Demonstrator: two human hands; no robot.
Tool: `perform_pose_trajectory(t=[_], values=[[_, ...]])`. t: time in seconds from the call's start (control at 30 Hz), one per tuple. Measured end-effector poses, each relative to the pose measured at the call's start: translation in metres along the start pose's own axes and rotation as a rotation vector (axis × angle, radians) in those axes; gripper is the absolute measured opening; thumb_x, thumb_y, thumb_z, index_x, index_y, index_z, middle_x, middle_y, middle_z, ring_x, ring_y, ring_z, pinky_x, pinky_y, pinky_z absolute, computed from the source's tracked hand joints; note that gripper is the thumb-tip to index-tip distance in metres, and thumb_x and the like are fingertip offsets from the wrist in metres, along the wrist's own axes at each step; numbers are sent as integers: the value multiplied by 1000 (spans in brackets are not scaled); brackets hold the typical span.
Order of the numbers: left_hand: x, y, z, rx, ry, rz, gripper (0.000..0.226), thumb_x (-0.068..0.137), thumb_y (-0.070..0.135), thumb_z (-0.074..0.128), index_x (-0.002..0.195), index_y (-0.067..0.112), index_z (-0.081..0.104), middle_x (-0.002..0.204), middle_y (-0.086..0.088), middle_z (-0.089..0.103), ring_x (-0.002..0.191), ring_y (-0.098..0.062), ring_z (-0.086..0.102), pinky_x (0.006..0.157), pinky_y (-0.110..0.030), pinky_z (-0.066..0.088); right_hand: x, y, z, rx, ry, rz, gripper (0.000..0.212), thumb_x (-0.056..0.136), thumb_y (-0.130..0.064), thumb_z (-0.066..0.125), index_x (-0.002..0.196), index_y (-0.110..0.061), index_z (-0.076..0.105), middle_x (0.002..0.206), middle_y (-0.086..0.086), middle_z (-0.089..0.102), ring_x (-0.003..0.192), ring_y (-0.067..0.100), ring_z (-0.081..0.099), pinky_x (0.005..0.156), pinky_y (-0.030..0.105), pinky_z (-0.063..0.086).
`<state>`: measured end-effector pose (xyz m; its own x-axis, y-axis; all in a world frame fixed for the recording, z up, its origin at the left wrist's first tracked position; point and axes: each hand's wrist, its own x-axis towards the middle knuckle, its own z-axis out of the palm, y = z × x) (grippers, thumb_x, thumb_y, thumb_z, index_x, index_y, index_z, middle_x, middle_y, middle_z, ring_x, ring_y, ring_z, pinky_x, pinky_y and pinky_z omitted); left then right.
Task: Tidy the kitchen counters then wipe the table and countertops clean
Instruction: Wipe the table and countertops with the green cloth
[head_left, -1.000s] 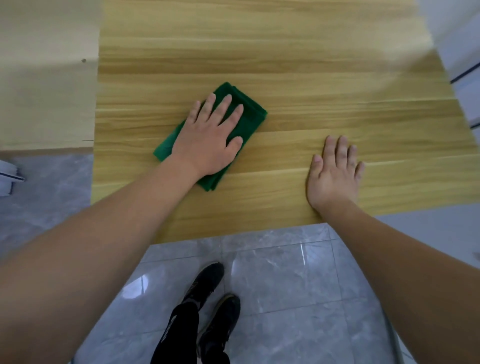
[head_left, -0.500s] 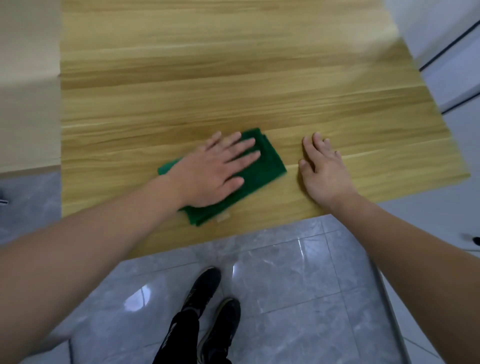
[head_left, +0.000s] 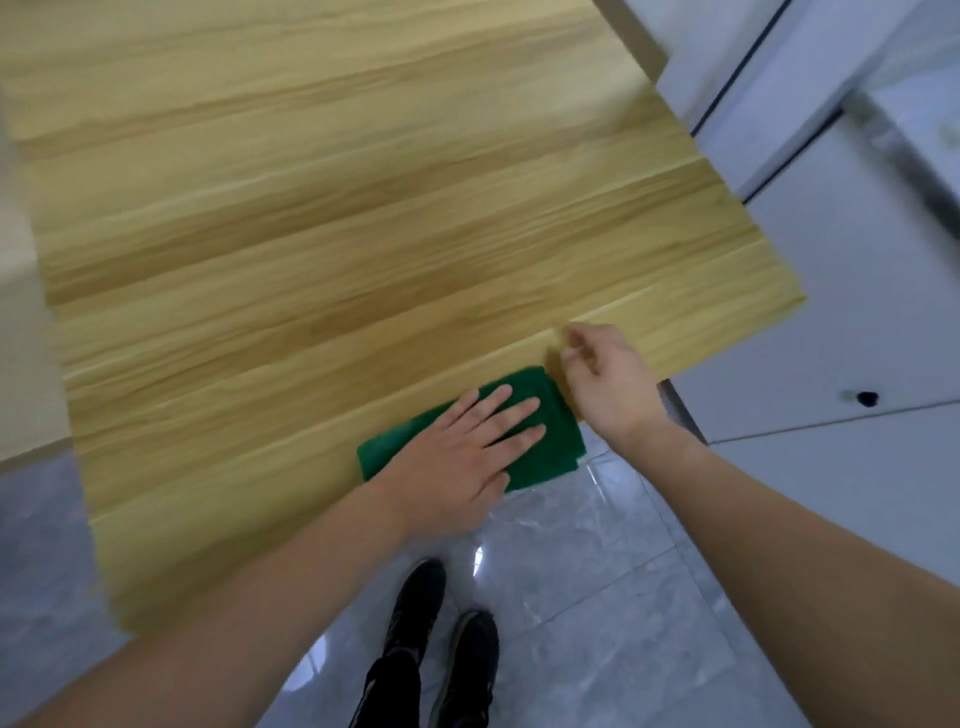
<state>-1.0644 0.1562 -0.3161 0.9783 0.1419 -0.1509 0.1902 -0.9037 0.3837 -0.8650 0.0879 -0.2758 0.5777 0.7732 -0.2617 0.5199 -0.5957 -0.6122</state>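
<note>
The green cloth (head_left: 545, 447) lies folded flat at the near edge of the wooden desk (head_left: 311, 249), toward the desk's near right corner. Its long axis runs from near left to far right, and its near right corner sticks out past the desk edge over the floor. The left hand (head_left: 467, 457) presses down on the cloth with the palm flat and the fingers straight and spread, pointing toward the far right along the cloth's length; it covers the cloth's middle and left part. The right hand (head_left: 605, 379) is just beside the far right end of the cloth, over the desk edge, with its fingers loosely curled and holding nothing; whether it touches the desk or the cloth cannot be told. Both forearms reach in from the near side. Below the desk edge is the grey tiled floor (head_left: 597, 582), where two black shoes (head_left: 441, 639) stand side by side. Pale cabinet panels (head_left: 841, 291) run along the right.
</note>
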Motion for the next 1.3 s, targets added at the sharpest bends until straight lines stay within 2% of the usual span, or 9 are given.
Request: perform_pose_trajectory(t=[0.13,0.23,0.4,0.5,0.6,0.77,0.97,1.17,1.3], values=[[-11,-15,-20,-91,141,-524,53,89,50,57,131,18,47,134,-5,43,121,-28,43,101,-42,37,-24,-10,12,-208,-218,113,56,88,-32,62,138,-13,46,133,9,51,125,27,46,105,36,37],[-4,-5,-37,-103,-5,-672,43,89,52,58,119,21,54,117,-2,56,110,-26,49,89,-40,37,-31,-22,14,-166,-224,192,21,81,-20,60,101,-13,58,103,9,62,100,32,59,82,38,50],[17,17,-83,-341,-144,-562,24,95,37,55,111,19,57,109,-2,59,103,-24,54,82,-36,45,-54,-39,-38,104,-161,303,10,81,-2,55,76,-7,49,74,6,51,75,25,51,56,29,37],[34,36,-114,-549,-220,-529,16,98,34,55,105,21,52,94,0,60,81,-17,58,62,-32,42,-74,-42,-78,187,-82,344,7,87,-6,57,92,-8,52,87,5,56,82,22,53,62,29,42],[55,58,-142,-563,-225,-468,15,98,33,54,106,21,51,94,-2,61,81,-17,59,61,-31,41,-91,-39,-111,240,25,367,16,90,-15,60,105,-10,54,101,8,61,94,24,58,77,35,48],[107,102,-183,-462,-313,-335,16,101,30,49,110,19,56,102,-3,63,86,-17,59,61,-28,40,-112,-17,-172,347,155,442,23,94,-24,58,113,-12,56,106,4,61,96,22,59,85,38,50],[195,176,-209,-384,-331,-193,17,101,31,48,109,21,58,105,0,62,86,-11,57,66,-28,38,-121,39,-253,476,335,498,7,95,-24,58,96,-18,56,91,-1,60,76,12,56,63,25,45],[288,257,-222,-163,-444,-9,28,103,35,43,121,20,57,115,2,60,99,-16,55,79,-28,38,-120,115,-331,588,426,578,10,93,-27,60,90,-17,59,99,9,67,92,27,64,87,46,54],[343,294,-232,-152,-428,37,27,104,34,42,119,17,55,112,0,58,96,-15,55,75,-28,39,-113,147,-377,647,523,592,19,93,-28,60,103,-12,60,104,8,65,95,26,63,85,40,54]])
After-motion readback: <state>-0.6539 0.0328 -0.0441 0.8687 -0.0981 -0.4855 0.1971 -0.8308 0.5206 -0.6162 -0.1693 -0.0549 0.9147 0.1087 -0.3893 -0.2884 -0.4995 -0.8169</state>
